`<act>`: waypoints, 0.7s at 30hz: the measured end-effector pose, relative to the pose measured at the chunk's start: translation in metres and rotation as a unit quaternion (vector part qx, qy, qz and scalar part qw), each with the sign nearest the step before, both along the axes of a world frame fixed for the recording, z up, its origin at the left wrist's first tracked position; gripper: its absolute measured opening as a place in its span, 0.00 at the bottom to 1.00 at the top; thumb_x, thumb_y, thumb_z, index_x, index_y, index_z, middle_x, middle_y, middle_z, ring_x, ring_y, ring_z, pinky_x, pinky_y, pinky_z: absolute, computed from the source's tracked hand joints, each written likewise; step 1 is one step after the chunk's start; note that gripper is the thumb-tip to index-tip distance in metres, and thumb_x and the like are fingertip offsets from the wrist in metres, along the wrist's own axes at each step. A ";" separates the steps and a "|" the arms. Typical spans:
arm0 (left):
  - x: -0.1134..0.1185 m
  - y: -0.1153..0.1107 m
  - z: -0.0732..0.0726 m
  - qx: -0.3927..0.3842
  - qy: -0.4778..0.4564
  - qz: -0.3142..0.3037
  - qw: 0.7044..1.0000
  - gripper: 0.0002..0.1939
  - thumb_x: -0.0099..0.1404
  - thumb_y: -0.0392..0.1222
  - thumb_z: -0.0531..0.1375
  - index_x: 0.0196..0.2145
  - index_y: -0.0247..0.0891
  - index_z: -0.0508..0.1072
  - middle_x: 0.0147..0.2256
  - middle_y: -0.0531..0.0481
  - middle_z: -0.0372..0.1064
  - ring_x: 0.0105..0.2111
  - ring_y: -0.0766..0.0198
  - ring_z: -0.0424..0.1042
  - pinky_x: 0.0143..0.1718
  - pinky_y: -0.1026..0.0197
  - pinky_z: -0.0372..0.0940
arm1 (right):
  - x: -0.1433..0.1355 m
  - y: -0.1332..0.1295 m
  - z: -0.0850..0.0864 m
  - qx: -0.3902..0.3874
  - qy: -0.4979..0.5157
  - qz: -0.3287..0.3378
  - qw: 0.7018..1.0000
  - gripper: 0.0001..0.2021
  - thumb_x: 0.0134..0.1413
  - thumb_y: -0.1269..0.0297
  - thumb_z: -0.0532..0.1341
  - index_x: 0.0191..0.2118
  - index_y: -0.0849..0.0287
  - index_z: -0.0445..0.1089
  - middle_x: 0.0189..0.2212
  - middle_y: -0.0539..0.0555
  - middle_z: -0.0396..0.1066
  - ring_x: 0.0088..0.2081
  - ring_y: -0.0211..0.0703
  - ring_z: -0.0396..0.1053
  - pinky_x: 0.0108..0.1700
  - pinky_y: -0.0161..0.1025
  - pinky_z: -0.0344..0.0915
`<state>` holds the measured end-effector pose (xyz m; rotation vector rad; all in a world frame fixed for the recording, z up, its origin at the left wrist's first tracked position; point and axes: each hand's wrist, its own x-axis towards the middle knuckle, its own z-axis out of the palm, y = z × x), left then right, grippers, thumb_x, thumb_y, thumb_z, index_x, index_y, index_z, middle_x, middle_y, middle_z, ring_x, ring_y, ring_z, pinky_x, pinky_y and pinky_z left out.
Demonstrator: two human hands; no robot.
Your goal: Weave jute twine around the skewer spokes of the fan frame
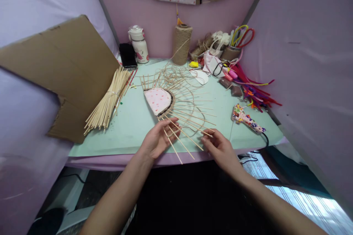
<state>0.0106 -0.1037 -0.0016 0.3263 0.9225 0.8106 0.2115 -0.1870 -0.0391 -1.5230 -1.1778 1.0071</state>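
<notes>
A half-round craft piece (158, 100), white with pink spots and a dark, twine-coloured curved rim, has thin wooden sticks fanning out from its curve. My left hand (160, 137) holds the sticks near the table's front edge, its fingers curled around and under them. My right hand (217, 148) is closed near the tips of the sticks on the right, thumb and fingers pinched together; what lies between them is too small to make out. Loose twine (176, 77) lies tangled behind and beneath the sticks, with a strand looping to the right of the piece.
Left stand a stick bundle (106, 106) and cardboard (68, 66). Behind are a bottle (140, 48), a black phone (127, 55) and a twine spool (181, 46). Right are a glue gun (248, 119), pipe cleaners (255, 93) and a scissors holder (231, 53).
</notes>
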 end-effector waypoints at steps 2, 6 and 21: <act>0.001 0.001 0.000 -0.001 0.005 -0.004 1.000 0.05 0.58 0.35 0.63 0.33 0.33 0.77 0.34 0.44 0.74 0.34 0.64 0.75 0.38 0.61 0.73 | 0.001 0.006 -0.004 0.061 -0.077 -0.007 0.995 0.17 0.55 0.51 0.65 0.45 0.56 0.70 0.36 0.54 0.68 0.30 0.40 0.66 0.33 0.40 0.67; -0.001 0.000 -0.003 0.042 0.023 -0.024 0.999 0.04 0.57 0.35 0.64 0.33 0.35 0.75 0.35 0.47 0.74 0.34 0.62 0.76 0.37 0.60 0.73 | 0.005 0.018 -0.008 0.140 -0.219 0.010 0.966 0.15 0.57 0.57 0.65 0.48 0.55 0.73 0.44 0.59 0.68 0.40 0.46 0.69 0.43 0.48 0.70; -0.010 0.001 -0.019 0.098 -0.021 -0.053 0.993 0.10 0.55 0.42 0.66 0.35 0.35 0.78 0.36 0.47 0.75 0.37 0.64 0.75 0.42 0.63 0.69 | -0.020 -0.009 -0.002 -0.013 0.045 0.014 0.999 0.13 0.57 0.51 0.64 0.35 0.56 0.68 0.26 0.48 0.64 0.24 0.36 0.60 0.25 0.35 0.60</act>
